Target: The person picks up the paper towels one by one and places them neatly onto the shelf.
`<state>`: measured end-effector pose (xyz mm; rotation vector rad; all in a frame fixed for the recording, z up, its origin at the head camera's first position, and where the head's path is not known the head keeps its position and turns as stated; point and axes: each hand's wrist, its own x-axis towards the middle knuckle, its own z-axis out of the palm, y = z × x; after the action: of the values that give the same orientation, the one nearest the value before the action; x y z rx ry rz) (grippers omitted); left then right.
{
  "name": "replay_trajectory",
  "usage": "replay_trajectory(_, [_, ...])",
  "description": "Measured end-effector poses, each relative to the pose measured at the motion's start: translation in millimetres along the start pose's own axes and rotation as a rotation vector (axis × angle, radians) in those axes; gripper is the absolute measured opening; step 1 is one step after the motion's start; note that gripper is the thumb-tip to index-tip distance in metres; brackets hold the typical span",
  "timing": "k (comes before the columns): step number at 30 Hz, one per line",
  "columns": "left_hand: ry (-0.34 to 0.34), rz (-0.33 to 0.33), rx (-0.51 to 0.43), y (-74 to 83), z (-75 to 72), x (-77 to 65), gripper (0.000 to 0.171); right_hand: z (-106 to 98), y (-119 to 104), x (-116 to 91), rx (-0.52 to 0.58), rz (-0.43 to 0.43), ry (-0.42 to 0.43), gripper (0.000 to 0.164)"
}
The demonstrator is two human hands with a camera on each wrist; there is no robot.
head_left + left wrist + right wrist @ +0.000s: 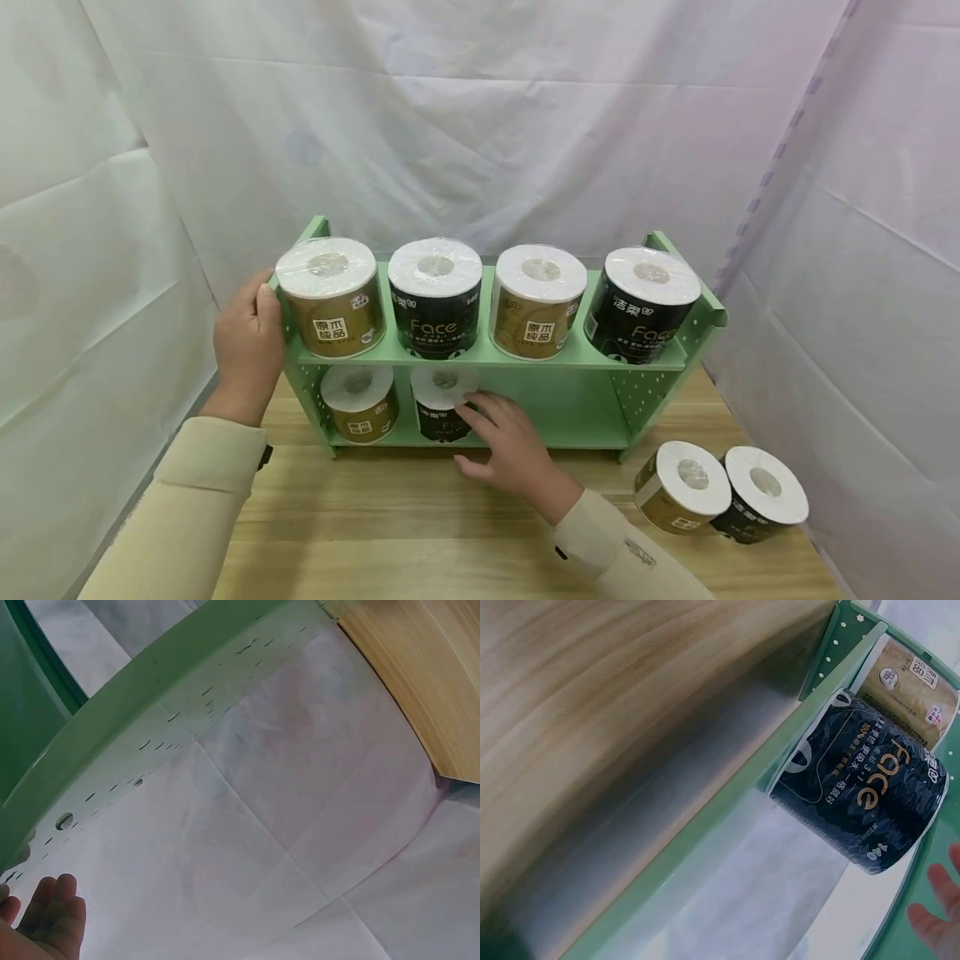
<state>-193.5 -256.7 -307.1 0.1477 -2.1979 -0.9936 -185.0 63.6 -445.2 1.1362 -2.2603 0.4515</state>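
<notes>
A green two-tier shelf [551, 406] holds wrapped toilet rolls. My left hand [251, 343] grips its perforated left side panel [161, 724], beside the gold roll [336, 321] at the upper left. On the lower tier, a black roll [442, 419] marked "Face" stands upright to the right of another gold roll [367, 418]. My right hand [513, 442] is just right of that black roll, with fingers spread and slightly bent. In the right wrist view, its fingers [943, 889] are apart from the black roll [866, 780], with nothing held.
The upper tier also bears a black roll [435, 312], a gold roll [538, 317] and another black roll [637, 321]. On the wooden table [360, 533], a gold roll [670, 504] and a black roll [742, 521] stand right of the shelf. White cloth [480, 150] hangs around.
</notes>
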Motion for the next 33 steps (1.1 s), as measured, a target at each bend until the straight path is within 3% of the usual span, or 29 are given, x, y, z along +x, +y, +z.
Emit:
replay_trajectory(18, [0.000, -0.007, -0.007, -2.7, 1.1, 1.0, 0.047, -21, 2, -44, 0.000, 0.166, -0.061, 0.070])
replay_trajectory(26, [-0.002, -0.010, -0.002, -1.7, 1.3, 0.6, 0.048, -29, 6, -66, 0.049, 0.236, 0.042, 0.072])
replay_trajectory(33, [0.009, -0.013, -0.010, -1.9, 0.8, 1.1, 0.047, -38, 15, -85, 0.016, 0.313, 0.112, 0.071])
